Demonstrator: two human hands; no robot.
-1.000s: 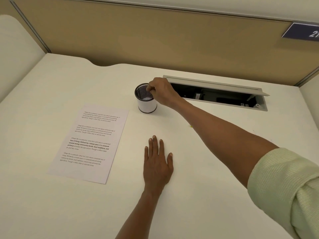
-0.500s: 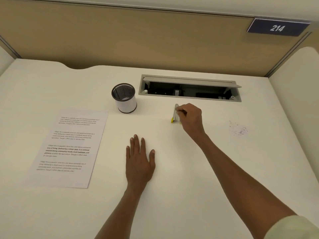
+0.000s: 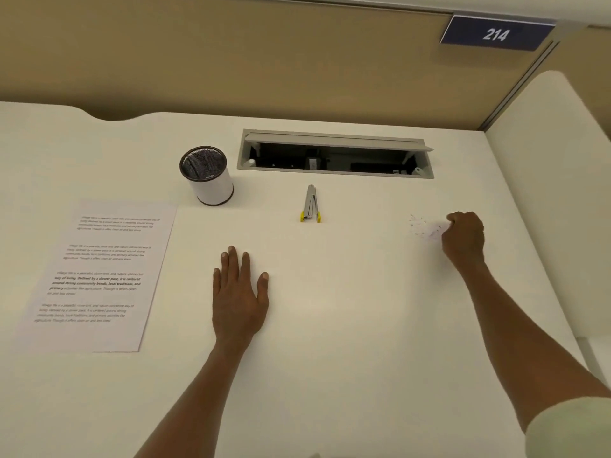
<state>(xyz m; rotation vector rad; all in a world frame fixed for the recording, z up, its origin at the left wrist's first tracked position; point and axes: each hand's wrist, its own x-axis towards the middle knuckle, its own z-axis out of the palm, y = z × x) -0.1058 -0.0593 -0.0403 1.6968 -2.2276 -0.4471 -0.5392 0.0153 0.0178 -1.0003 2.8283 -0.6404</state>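
Note:
A small silver tool with yellow tips (image 3: pixel 310 204) lies alone on the white desk (image 3: pixel 330 325), just in front of the cable hatch. My left hand (image 3: pixel 238 292) rests flat on the desk with straight fingers, below and left of the tool. My right hand (image 3: pixel 464 238) sits at the right with its fingers curled, touching the right edge of a scatter of tiny dark bits (image 3: pixel 421 226). Whether anything is between its fingers is hidden. A printed sheet of paper (image 3: pixel 99 276) lies at the left.
A white pen cup with a black mesh inside (image 3: pixel 208 175) stands behind the paper. The open grey cable hatch (image 3: pixel 330 138) is sunk into the desk at the back. A tan partition with a "214" sign (image 3: pixel 495 34) closes the back, and a white side panel (image 3: pixel 555 193) stands on the right.
My right hand went from the pen cup to mid-desk, set the silver tool down, let go, then moved right to the tiny bits. My left hand stayed flat.

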